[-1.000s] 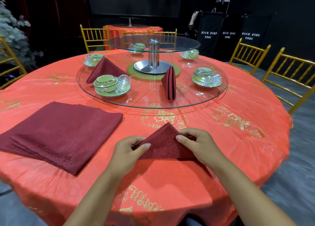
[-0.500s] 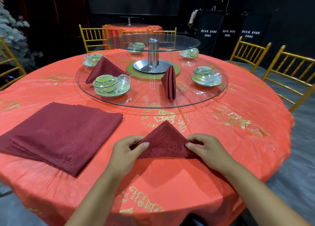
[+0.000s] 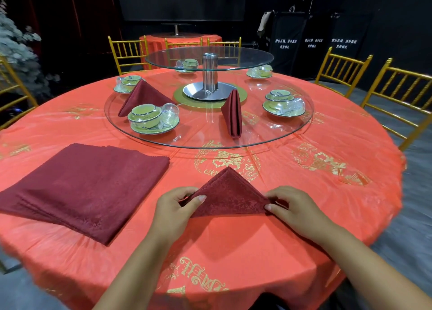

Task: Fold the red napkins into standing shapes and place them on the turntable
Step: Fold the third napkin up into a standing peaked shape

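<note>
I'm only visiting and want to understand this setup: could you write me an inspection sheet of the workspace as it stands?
Surface: round table under an orange-red cloth with gold print; a two-tier glass turntable stands at its middle.
Job's things: triangular napkin near the front edge; napkin stack lying flat to its left; two standing napkins on the lower tier.
Clutter: green bowl sets on the lower tier.
Hands: left hand pinches the triangle's left corner; right hand pinches its right corner.
Cables: nothing seen.
Surroundings: gold chairs, a second table behind, a frosted tree at left, dark backdrop.
</note>
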Action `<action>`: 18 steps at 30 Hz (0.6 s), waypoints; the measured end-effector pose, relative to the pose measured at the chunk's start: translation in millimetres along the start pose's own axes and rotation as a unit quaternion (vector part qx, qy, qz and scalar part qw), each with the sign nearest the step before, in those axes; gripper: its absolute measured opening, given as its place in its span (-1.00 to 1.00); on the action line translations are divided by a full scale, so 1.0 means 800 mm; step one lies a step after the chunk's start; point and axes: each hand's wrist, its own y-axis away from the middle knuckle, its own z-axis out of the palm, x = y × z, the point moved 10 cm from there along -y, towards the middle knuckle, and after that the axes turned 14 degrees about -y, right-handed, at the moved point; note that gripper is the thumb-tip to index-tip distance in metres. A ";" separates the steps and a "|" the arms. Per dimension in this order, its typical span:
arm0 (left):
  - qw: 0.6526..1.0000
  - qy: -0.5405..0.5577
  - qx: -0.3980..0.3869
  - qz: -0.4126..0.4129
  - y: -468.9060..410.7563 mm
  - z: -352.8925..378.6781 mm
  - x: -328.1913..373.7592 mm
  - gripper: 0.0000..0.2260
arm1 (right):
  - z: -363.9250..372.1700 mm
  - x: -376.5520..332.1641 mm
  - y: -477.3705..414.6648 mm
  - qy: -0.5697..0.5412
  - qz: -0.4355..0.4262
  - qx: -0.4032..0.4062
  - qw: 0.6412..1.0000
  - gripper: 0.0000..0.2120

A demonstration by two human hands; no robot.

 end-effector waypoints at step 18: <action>0.999 0.039 -0.026 -0.021 -0.007 0.009 -0.007 -0.74 | -0.014 0.011 -0.002 0.065 -0.007 0.022 0.998 -0.77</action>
